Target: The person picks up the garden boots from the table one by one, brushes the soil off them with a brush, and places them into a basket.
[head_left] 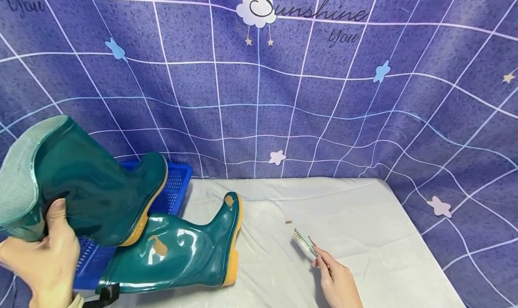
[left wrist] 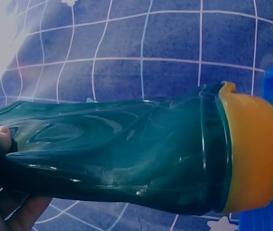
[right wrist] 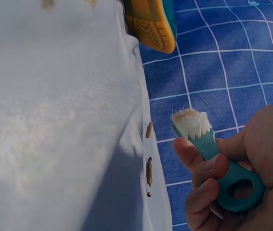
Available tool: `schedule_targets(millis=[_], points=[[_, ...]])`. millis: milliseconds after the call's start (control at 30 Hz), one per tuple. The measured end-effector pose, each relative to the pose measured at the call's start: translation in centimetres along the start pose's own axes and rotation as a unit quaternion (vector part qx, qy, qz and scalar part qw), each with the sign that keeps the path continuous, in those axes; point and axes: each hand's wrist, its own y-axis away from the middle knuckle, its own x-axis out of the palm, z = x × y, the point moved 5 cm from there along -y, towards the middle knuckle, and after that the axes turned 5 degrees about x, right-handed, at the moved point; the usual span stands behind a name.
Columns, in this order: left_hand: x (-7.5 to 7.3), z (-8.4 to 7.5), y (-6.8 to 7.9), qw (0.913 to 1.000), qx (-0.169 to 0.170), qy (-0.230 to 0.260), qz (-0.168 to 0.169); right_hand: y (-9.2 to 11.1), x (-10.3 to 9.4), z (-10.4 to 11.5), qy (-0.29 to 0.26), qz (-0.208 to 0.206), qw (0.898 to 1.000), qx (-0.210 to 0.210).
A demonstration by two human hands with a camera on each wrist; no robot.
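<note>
A green rubber boot (head_left: 97,186) with a yellow sole is gripped by my left hand (head_left: 60,252) near its pale-lined top, thumb across the shaft. It is raised and tilted, toe to the right. In the left wrist view its yellow heel (left wrist: 256,154) faces right. A second green boot (head_left: 190,258) lies on its side beneath, brown patches on its shaft and toe. My right hand (head_left: 340,278) holds a small brush (head_left: 303,243) over the white cloth. In the right wrist view the brush's green handle (right wrist: 240,187) has a hole, and its pale bristles (right wrist: 191,122) are brownish at the tips.
Behind and under the boots stands a blue perforated basket (head_left: 178,182). A small brown bit (head_left: 288,222) lies on the white cloth (head_left: 356,209), and brown bits (right wrist: 149,171) also show in the right wrist view. A purple-blue gridded curtain (head_left: 259,87) hangs behind.
</note>
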Motion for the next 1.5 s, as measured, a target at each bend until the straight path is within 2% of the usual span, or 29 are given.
schedule_targets(millis=[67,133,233,267,433,500,567,633,700,800,867,900,1067,1267,1367,1500], points=[[-0.4,0.4,0.0,0.9981,0.004,-0.061,0.004,0.0,0.0,-0.1,0.001,0.002,1.000,0.000],[-0.8,1.0,0.0,0.9922,0.000,-0.124,0.012,0.0,0.1,-0.1,0.001,0.007,1.000,0.003],[-1.5,2.0,-0.2,0.9849,-0.014,-0.172,0.012,0.0,0.1,-0.1,0.001,0.014,1.000,0.008],[-1.7,2.5,-0.3,0.9824,-0.030,-0.184,0.012,0.0,0.1,-0.1,0.001,0.015,1.000,0.009],[-2.5,4.5,-0.7,0.9742,-0.094,-0.205,0.015,0.0,0.2,0.0,0.003,0.016,1.000,0.005],[-2.7,5.2,-0.9,0.9737,-0.100,-0.204,0.017,0.0,0.2,0.0,0.003,0.012,1.000,0.003],[-3.1,5.6,-1.0,0.9693,-0.103,-0.223,0.013,0.0,0.4,0.0,0.002,0.013,1.000,0.002],[-3.5,6.1,-0.8,0.9610,-0.120,-0.249,-0.002,0.0,0.5,-0.1,0.004,0.014,1.000,-0.002],[-3.9,6.6,-0.8,0.9565,-0.132,-0.260,-0.006,0.0,0.7,-0.2,0.006,0.016,1.000,-0.003],[-3.9,7.3,-1.0,0.9579,-0.127,-0.257,-0.003,0.0,0.9,-0.2,0.002,0.020,1.000,-0.001],[-3.7,7.6,-1.3,0.9661,-0.098,-0.239,0.011,0.1,0.9,-0.2,0.001,0.021,1.000,0.000],[-3.6,7.9,-1.3,0.9666,-0.093,-0.238,0.014,0.1,0.9,-0.1,0.001,0.022,1.000,0.001],[-3.5,9.1,-1.4,0.9670,-0.090,-0.236,0.036,0.1,1.0,-0.3,0.007,0.027,1.000,0.002],[-3.6,10.3,-2.0,0.9629,-0.098,-0.245,0.057,0.1,1.2,-0.4,0.007,0.027,1.000,0.000],[-3.9,11.2,-1.9,0.9568,-0.130,-0.253,0.060,0.0,1.2,-0.4,0.008,0.028,1.000,0.003],[-4.5,12.4,-1.5,0.9410,-0.188,-0.275,0.061,0.0,1.0,-0.3,0.014,0.031,0.999,0.008]])
